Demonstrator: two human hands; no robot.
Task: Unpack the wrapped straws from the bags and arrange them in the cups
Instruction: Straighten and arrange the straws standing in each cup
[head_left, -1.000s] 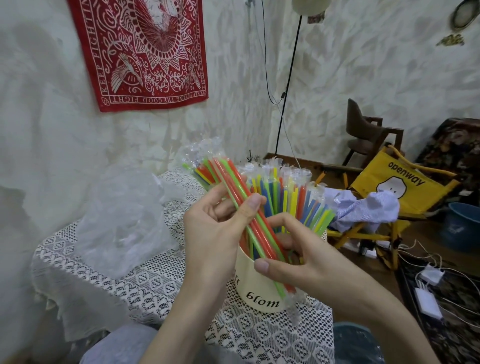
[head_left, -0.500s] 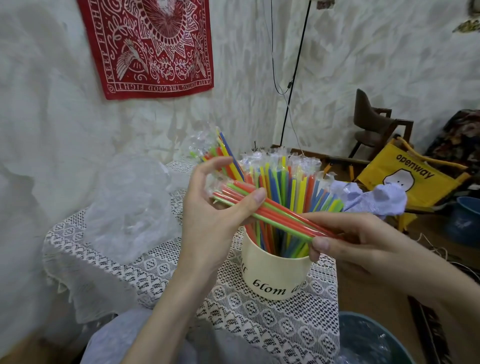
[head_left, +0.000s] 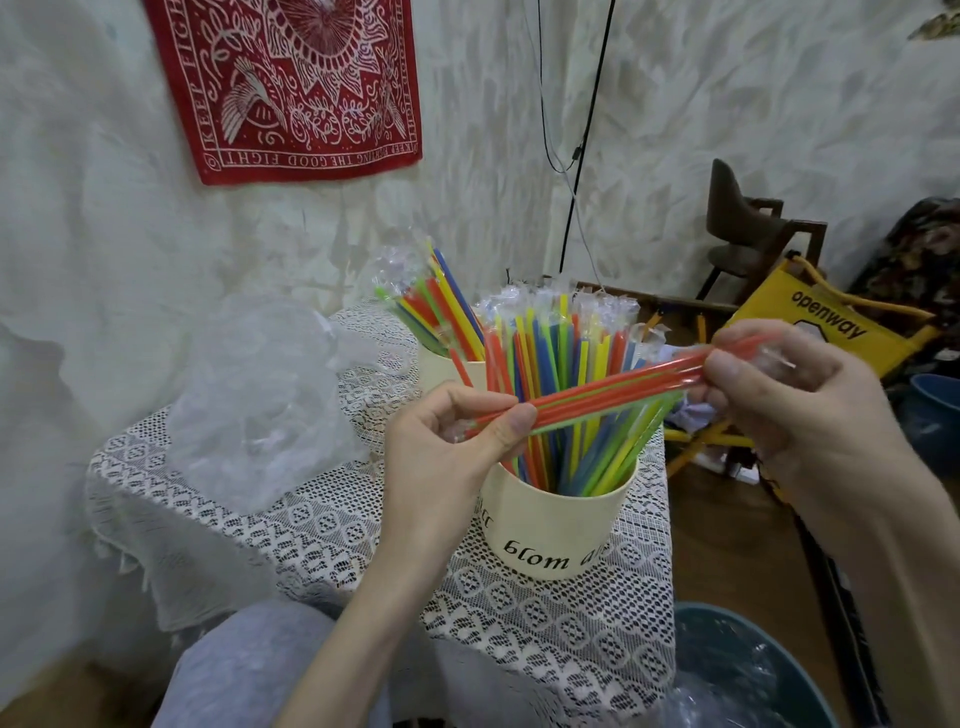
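A small bundle of wrapped red and green straws (head_left: 613, 387) lies nearly level in the air above the near cream cup (head_left: 558, 525). My left hand (head_left: 452, 457) pinches its left end between thumb and fingers. My right hand (head_left: 779, 395) pinches its right end. The near cup, printed with black letters, is packed with upright wrapped straws in several colours. Behind it a second cream cup (head_left: 441, 366) holds more straws that lean left. A crumpled clear plastic bag (head_left: 260, 400) lies on the lace tablecloth (head_left: 322, 525) to the left.
The small table stands against a white wall with a red hanging (head_left: 291, 83). A blue bin with clear plastic (head_left: 743, 675) sits at the lower right. A yellow folding chair (head_left: 831, 327) and a dark wooden chair (head_left: 748, 234) stand on the right.
The straw bundle has swung from steeply tilted to almost level. My right hand has risen and moved right along it to its far end. My left hand has stayed at the left end.
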